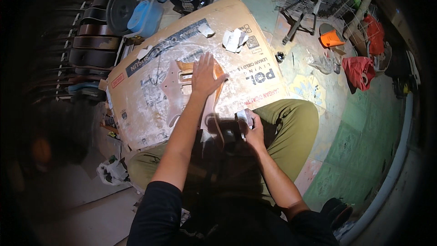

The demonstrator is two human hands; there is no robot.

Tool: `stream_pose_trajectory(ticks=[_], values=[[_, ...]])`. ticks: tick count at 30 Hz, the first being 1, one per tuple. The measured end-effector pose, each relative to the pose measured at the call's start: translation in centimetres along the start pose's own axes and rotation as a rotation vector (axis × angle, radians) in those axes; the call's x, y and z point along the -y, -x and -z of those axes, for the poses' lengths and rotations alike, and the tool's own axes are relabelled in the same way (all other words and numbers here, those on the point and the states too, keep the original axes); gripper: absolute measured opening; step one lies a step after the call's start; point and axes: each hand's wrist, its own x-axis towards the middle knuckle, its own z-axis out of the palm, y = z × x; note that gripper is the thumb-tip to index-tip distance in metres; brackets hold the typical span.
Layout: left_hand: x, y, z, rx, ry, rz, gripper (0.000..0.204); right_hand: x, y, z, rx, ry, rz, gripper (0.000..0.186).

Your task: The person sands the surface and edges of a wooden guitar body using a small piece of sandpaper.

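An electric guitar body (172,92), mostly bare pinkish-brown with an orange-brown patch along its far edge and routed cavities, lies on a dusty cardboard sheet (241,92). Flat across its far part rests my left hand (205,76), fingers stretched out and thumb spread to the right. My right hand (255,133) is near my right knee, closed round a small pale grey sanding block (245,117). That block is held apart from the guitar body, to the right of its near end. Shadow covers the near end of the body, in front of my lap.
Crumpled white paper pieces (235,40) lie on the cardboard's far side. Several guitar bodies (93,42) stand racked at left, beside a blue plastic container (144,17). A black stand (300,20), an orange object (332,38) and a red plastic bag (358,74) are at right.
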Motion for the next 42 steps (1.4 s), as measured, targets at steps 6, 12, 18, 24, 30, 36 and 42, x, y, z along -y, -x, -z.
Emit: stream_pose_trajectory(ticks=[6,12,18,24,30,36,42], values=[[0.6,-3.3,0.4,0.06,-0.032,0.028,0.101,1.0,-0.2,0.3,-0.009,-0.178,0.01,0.058],[-1.6,2.9,0.5,0.144,0.043,-0.22,0.113,1.2,-0.2,0.0,0.022,-0.268,-0.041,0.056],[-4.7,10.6,-0.7,0.243,0.007,-0.241,0.112,2.5,-0.1,0.0,-0.016,-0.319,-0.061,0.049],[-6.5,19.5,-0.1,0.182,0.246,-0.265,0.089,3.8,0.6,0.2,-0.007,-0.273,-0.091,0.048],[-9.0,22.9,1.1,-0.092,0.945,0.373,0.054,1.8,0.6,0.2,0.199,-0.35,-0.098,0.047],[-9.5,23.1,1.8,-0.069,1.338,0.382,0.041,2.3,0.9,1.1,0.519,-0.594,-0.317,0.042],[-10.5,22.6,2.2,-0.072,1.501,0.453,0.037,2.6,1.8,1.6,0.686,-0.712,-0.35,0.041]])
